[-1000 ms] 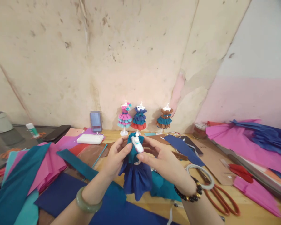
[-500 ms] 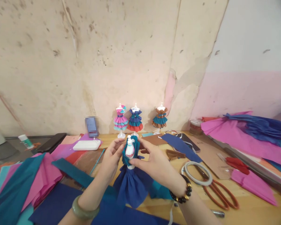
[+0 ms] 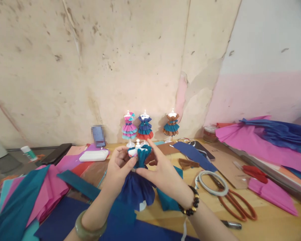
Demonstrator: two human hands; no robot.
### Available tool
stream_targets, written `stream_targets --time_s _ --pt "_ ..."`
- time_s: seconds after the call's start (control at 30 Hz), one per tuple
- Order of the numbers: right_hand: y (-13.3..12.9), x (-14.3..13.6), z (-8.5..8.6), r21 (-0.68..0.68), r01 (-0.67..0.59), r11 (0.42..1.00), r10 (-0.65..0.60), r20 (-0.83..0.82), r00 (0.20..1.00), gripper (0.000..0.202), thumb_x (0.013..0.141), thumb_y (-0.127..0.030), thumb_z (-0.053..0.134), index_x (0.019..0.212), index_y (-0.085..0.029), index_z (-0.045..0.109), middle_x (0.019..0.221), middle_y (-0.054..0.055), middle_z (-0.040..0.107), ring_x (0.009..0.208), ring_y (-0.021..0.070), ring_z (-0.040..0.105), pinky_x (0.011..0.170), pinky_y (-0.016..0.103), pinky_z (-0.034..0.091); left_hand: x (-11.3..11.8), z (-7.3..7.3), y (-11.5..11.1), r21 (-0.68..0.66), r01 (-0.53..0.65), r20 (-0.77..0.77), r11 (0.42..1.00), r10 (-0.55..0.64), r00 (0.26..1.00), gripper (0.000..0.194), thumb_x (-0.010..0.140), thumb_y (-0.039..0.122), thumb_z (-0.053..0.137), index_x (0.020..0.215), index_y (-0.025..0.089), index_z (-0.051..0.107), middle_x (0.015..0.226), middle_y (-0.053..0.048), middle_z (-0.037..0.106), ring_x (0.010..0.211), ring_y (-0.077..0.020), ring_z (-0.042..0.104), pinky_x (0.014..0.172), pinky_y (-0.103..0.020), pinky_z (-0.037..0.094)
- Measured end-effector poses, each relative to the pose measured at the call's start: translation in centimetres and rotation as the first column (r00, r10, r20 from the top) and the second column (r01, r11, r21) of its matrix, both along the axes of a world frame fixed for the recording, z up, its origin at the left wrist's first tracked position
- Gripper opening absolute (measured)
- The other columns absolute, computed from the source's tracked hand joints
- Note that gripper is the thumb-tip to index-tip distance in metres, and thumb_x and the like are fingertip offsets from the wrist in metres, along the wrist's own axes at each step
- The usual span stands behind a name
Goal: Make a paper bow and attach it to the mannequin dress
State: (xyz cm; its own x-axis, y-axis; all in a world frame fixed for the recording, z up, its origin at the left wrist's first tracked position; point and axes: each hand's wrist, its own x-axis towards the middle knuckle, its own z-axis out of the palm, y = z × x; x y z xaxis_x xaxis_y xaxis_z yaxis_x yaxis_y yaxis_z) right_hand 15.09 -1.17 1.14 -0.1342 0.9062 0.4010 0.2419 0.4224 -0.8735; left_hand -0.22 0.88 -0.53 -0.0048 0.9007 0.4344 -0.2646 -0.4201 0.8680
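Between my hands stands a small white mannequin [image 3: 137, 144] dressed in a pleated teal paper top [image 3: 142, 157] and a gathered dark blue paper skirt [image 3: 136, 189]. My left hand [image 3: 121, 164] grips the left side of the bodice, its thumb pressed at the front near the waist. On the right side, my right hand [image 3: 158, 164] wraps round the teal pleats, with the thumb at the waist and the forefinger raised behind. The mannequin's stand is hidden, apart from a white piece below the skirt's hem.
Three dressed mannequins [image 3: 144, 125] stand by the wall. Scissors [image 3: 237, 204] and a tape roll [image 3: 213, 183] lie at right. Pink and blue paper [image 3: 253, 140] is piled far right, more paper [image 3: 22, 197] at left. A phone [image 3: 98, 135] stands behind a white box [image 3: 94, 155].
The mannequin has turned and now stands more upright, with the teal pleats facing forward on its right side. A white piece has come into view under the blue skirt.
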Motion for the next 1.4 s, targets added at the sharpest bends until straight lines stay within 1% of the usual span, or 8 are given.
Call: stream_targets --time_s 0.17,0.3,0.43,0.57,0.63,0.7,1.0,1.4 --pt "0.8 1.1 0.3 -0.034 -0.022 0.999 0.021 -0.029 0.999 0.060 0.075 -0.030 0.069 0.131 -0.020 0.050 0.105 0.009 0.063 0.090 0.0198 0.061 0.080 0.036 0.052 -0.5 -0.1 0.8 -0.034 0.073 0.087 0.997 -0.070 0.994 0.036 0.077 0.026 0.072 0.106 0.021 0.052 0.093 -0.002 0.070 0.081 -0.0118 0.065 0.071 -0.019 0.049" --pt "1.2 0.8 0.0 -0.003 -0.092 0.996 0.092 -0.067 0.993 0.038 0.079 -0.027 0.065 0.117 -0.022 0.060 0.107 0.006 0.067 0.091 0.0194 0.063 0.080 0.035 0.052 -0.4 -0.1 0.2 -0.002 0.076 -0.005 0.997 -0.076 0.997 0.038 0.081 0.029 0.067 0.112 0.022 0.047 0.091 -0.003 0.070 0.081 -0.0140 0.066 0.070 -0.022 0.050" --pt "1.2 0.5 -0.2 0.031 -0.146 0.989 0.148 -0.078 0.986 0.023 0.083 -0.025 0.061 0.105 -0.023 0.065 0.103 0.003 0.071 0.089 0.0182 0.065 0.083 0.033 0.051 -0.3 0.0 -0.4 0.151 -0.115 -0.239 0.982 0.149 0.959 0.036 0.084 0.028 0.062 0.115 0.023 0.044 0.101 -0.007 0.069 0.094 -0.0196 0.066 0.080 -0.031 0.052" --pt "1.1 0.5 -0.2 0.059 -0.109 0.992 0.112 -0.041 0.993 0.021 0.082 -0.023 0.061 0.103 -0.023 0.065 0.104 0.003 0.071 0.094 0.0193 0.065 0.087 0.035 0.049 -0.6 0.4 -0.7 0.546 -0.290 -0.347 0.786 0.527 0.775 0.041 0.080 0.016 0.064 0.117 0.021 0.048 0.123 -0.012 0.059 0.118 -0.0241 0.055 0.100 -0.042 0.043" --pt "1.1 0.5 -0.1 0.079 -0.075 0.994 0.076 -0.009 0.997 0.022 0.081 -0.023 0.062 0.104 -0.023 0.065 0.106 0.003 0.071 0.097 0.0201 0.064 0.088 0.036 0.047 -0.7 0.8 -0.9 0.698 -0.275 -0.330 0.661 0.638 0.696 0.039 0.078 0.011 0.063 0.114 0.020 0.051 0.126 -0.012 0.058 0.121 -0.0248 0.052 0.103 -0.045 0.040" --pt "1.1 0.4 -0.2 0.093 -0.058 0.994 0.058 0.006 0.998 0.024 0.081 -0.023 0.062 0.104 -0.023 0.064 0.106 0.004 0.070 0.097 0.0203 0.064 0.088 0.036 0.047 -0.8 1.2 -1.2 0.755 -0.238 -0.337 0.612 0.673 0.658 0.031 0.080 0.009 0.061 0.109 0.020 0.057 0.123 -0.010 0.059 0.120 -0.0237 0.053 0.103 -0.045 0.040" --pt "1.0 0.2 -0.3 0.105 -0.048 0.993 0.047 0.008 0.999 0.023 0.080 -0.027 0.062 0.103 -0.023 0.063 0.104 0.003 0.069 0.095 0.0202 0.063 0.087 0.036 0.047 -0.5 1.6 -1.6 0.591 -0.235 -0.404 0.772 0.535 0.742 0.020 0.084 0.015 0.061 0.102 0.023 0.063 0.118 -0.006 0.062 0.114 -0.0202 0.056 0.100 -0.040 0.044" --pt "1.1 0.4 -0.4 0.102 -0.034 0.994 0.031 0.030 0.999 0.024 0.081 -0.031 0.062 0.104 -0.022 0.063 0.105 0.005 0.069 0.098 0.0219 0.063 0.088 0.037 0.048 0.0 1.2 -1.5 0.514 -0.292 -0.388 0.807 0.522 0.760 0.003 0.081 0.020 0.065 0.079 0.021 0.063 0.112 -0.007 0.063 0.109 -0.0225 0.059 0.097 -0.042 0.044"
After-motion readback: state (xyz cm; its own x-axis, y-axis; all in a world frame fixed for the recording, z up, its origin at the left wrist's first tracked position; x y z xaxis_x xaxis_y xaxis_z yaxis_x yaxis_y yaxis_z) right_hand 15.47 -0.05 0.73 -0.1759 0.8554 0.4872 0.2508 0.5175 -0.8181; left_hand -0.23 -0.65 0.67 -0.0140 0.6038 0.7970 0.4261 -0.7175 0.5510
